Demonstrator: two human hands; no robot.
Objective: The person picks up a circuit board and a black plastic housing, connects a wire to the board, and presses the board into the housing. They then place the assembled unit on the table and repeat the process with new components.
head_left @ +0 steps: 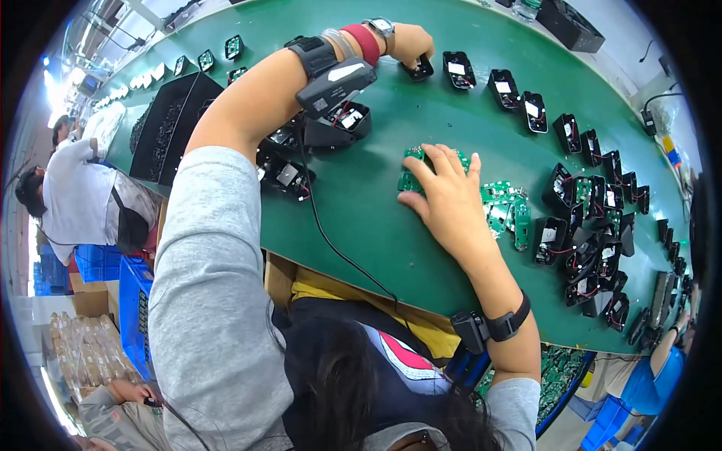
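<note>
At the far side of the green table, my left hand [410, 43] is closed with its fingertips on a small black plastic housing [421, 69]; the fingers hide part of its inside. My right hand [450, 180] lies palm down with its fingers spread over some green circuit boards [408, 182]. More circuit boards [519, 218] lie in a loose pile just right of that hand. A similar open black housing [459, 70], with a white part inside, stands right of my left hand.
Several black housings with red wires form a curved row; another cluster [583, 233] sits at the right. More housings [338, 126] stand under my left forearm. A black cable [323, 225] crosses the table. A dark bin [177, 124] of small parts stands left. Other people [90, 192] sit nearby.
</note>
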